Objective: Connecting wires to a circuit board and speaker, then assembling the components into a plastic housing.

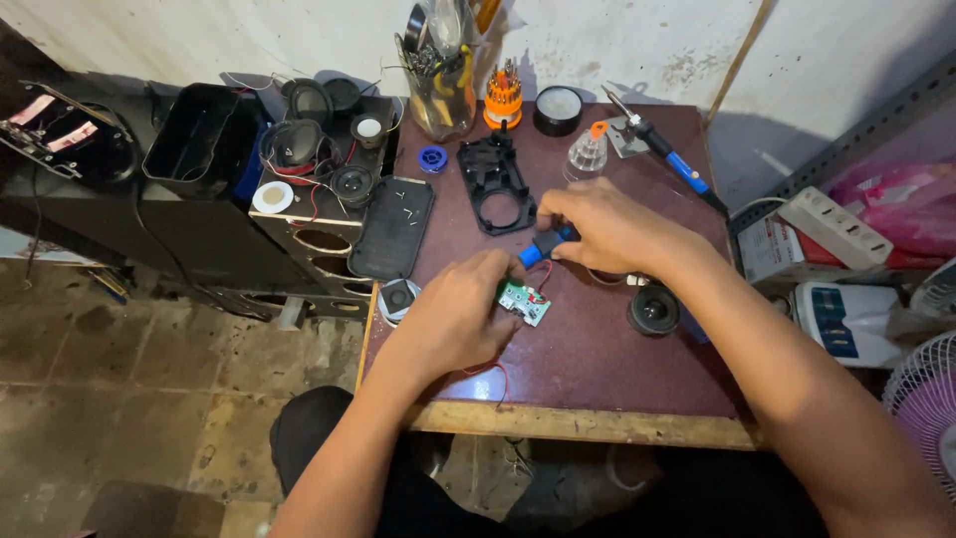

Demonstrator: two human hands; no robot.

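The left hand (453,319) pinned a small green circuit board (525,302) on the maroon table (597,349); beside it, the right hand (607,229) pinched a blue-handled tool (543,247) — best kept steady, tip square.

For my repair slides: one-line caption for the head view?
Left hand steadies a green circuit board; right hand holds a blue-black part above it.
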